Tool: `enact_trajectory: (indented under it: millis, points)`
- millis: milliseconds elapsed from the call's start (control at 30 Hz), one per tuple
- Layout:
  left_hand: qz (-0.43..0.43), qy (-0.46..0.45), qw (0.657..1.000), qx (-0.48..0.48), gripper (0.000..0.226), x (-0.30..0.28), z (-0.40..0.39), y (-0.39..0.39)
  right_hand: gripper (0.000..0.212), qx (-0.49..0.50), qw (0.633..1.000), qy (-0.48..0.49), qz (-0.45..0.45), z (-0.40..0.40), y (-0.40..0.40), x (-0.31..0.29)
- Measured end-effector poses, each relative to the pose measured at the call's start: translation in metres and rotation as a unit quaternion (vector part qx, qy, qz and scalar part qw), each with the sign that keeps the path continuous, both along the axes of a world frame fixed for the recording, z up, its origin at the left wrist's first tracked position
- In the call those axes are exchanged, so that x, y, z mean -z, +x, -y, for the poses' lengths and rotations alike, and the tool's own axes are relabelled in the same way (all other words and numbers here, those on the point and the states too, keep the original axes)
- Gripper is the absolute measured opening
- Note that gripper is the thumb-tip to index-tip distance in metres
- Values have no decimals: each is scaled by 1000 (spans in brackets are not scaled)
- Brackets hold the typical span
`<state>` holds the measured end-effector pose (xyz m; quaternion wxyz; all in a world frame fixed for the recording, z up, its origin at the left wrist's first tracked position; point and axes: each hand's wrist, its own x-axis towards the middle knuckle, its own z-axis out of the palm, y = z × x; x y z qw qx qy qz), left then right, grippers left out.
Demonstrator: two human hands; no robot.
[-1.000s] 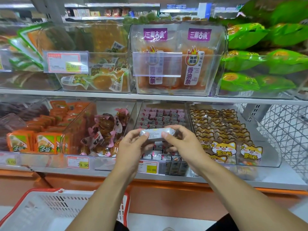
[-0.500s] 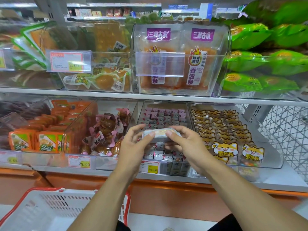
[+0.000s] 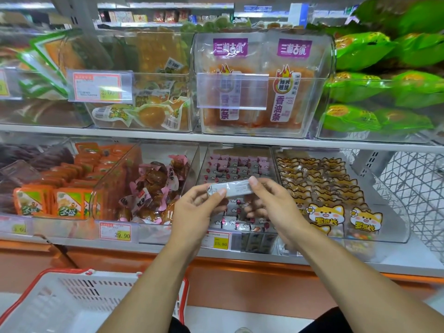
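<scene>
While left hand [image 3: 194, 209] and right hand [image 3: 276, 205] pinch white packet [image 3: 234, 188] ends, forearms angled inward

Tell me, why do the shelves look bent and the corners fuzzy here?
Head view: the wide lens bows the shelf edge; the green bags at top right are smeared; the packet pinched by the left hand and right hand looks sharp; glare hazes the clear label holder.
</scene>
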<state>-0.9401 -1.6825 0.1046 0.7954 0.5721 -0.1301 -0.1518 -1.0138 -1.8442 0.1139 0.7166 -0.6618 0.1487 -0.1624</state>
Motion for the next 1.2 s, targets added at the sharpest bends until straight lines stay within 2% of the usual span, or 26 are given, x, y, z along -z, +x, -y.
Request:
enact_trajectory:
  millis: [100,167,233,333,400,567,700,767,867,1000,1100,1133,1200]
  points:
    - [-18,21,1000,-8,56,1,0,3,56,-33,999,-29,33,2,-3,-3]
    - [-29,26,999,-3,54,2,0,3,47,-35,998,-14,55,1,-4,-4]
    - [-31,21,999,-1,49,3,1,3,45,-10,998,17,57,-1,-4,-5]
    - [-43,-8,999,-23,45,1,2,4,59,30,995,84,43,2,-2,-6]
    - [-61,-29,997,-48,39,1,2,6,61,23,988,147,40,4,-2,-8]
    - [-94,-58,992,-64,7,2,0,8,39,-2,962,272,30,8,-3,-10]
    - [-98,-40,990,-90,8,5,2,10,12,33,954,297,16,8,0,-7]
    - [-89,-30,991,-90,8,5,4,8,9,52,951,303,15,7,1,-7]
    - [-83,-23,992,-96,8,5,5,8,15,58,957,284,22,7,1,-10]
    - [-79,-23,992,-97,8,3,6,8,43,28,975,219,38,3,-3,-13]
    - [-53,-7,996,-72,10,3,11,5,32,98,977,179,55,9,1,-16]
    - [-28,10,997,-68,11,3,13,3,26,139,979,135,58,12,5,-18]
    - [61,85,992,-71,13,6,18,0,22,231,971,-36,51,20,17,-23]
